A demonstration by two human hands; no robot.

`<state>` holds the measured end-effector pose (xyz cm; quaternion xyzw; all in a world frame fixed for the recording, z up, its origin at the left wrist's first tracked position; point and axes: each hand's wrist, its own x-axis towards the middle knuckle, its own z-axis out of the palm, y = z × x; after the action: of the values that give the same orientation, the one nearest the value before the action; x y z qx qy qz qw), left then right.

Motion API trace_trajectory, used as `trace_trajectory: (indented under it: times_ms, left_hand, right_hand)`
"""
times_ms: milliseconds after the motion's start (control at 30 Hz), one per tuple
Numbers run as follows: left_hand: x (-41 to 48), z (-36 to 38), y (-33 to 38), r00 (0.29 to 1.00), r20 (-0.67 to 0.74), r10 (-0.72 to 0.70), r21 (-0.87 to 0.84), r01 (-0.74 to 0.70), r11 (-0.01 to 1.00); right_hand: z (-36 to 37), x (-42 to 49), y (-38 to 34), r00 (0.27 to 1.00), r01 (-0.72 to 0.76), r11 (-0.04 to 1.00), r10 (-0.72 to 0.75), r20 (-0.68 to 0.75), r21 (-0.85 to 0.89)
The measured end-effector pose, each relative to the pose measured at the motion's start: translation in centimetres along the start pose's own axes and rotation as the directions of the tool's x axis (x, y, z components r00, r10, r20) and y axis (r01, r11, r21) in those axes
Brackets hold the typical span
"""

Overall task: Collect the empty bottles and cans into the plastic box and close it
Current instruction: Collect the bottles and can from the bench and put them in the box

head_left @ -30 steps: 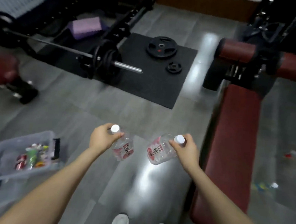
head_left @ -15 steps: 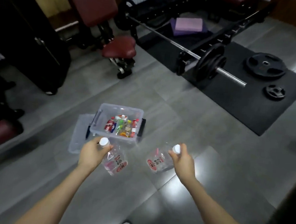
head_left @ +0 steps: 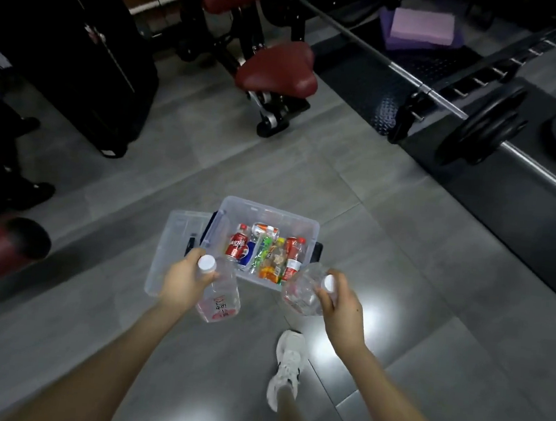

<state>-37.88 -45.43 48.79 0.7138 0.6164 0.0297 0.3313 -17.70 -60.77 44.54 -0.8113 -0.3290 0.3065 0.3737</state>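
Left grip: the left hand [head_left: 184,281] is clenching the neck of the left bottle [head_left: 221,298], fingers curling just under its white cap [head_left: 206,264]. The clear body is hanging down and to the right of the palm.
Right grip: the right hand [head_left: 341,313] is grasping the right bottle [head_left: 302,292] at the neck, beside its cap. The clear body is pointing up and left, away from the wrist.
Bottles and box: both bottles are hovering over the near edge of the plastic box [head_left: 271,210], one at each near corner, and neither is lying inside.
Box: it is sitting open on the grey floor [head_left: 384,254], holding a red can [head_left: 237,245] and other coloured bottles.
Lid: the lid [head_left: 173,244] is lying flat against the box's left side.
Surroundings: a white shoe [head_left: 289,360] is stepping forward below the right bottle. A barbell [head_left: 481,128] is resting on a black mat [head_left: 507,212] at far right.
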Motion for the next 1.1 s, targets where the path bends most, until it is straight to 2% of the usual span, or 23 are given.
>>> trace_trajectory:
  times_ms: [233, 433, 600, 767, 933, 1033, 1100]
  left_hand:
    - [15.8, 5.0, -0.2, 0.999, 0.042, -0.001, 0.005, 0.001, 1.000]
    - [27.4, 11.0, -2.9, 0.994, 0.107, -0.026, 0.028, 0.023, 0.999]
    - [36.0, 17.0, -7.0, 0.971, 0.227, -0.081, -0.076, 0.101, 0.992]
    - [43.5, 22.3, -10.9, 0.939, 0.343, -0.033, 0.057, 0.014, 0.998]
    - [47.6, 26.5, -12.4, 0.924, 0.380, -0.030, 0.203, -0.052, 0.978]
    - [49.5, 28.3, -13.1, 0.928, 0.372, 0.005, 0.229, -0.098, 0.969]
    - [50.5, 29.3, -14.1, 0.937, 0.346, 0.048, 0.249, -0.141, 0.958]
  right_hand:
    - [6.3, 14.9, 2.4, 0.996, -0.091, 0.996, 0.091, 0.021, 0.016]
    - [13.6, 24.5, 7.7, 0.967, -0.226, 0.974, 0.224, 0.123, 0.002]
    - [19.1, 30.6, 12.2, 0.933, -0.304, 0.950, 0.313, 0.178, -0.074]
    - [23.9, 35.5, 16.8, 0.876, -0.344, 0.920, 0.387, 0.287, -0.189]
    - [27.4, 39.1, 20.3, 0.841, -0.413, 0.887, 0.459, 0.287, -0.209]
    - [29.2, 40.2, 22.1, 0.858, -0.411, 0.878, 0.463, 0.221, -0.246]
    - [30.2, 40.1, 23.2, 0.893, -0.344, 0.872, 0.418, 0.165, -0.349]
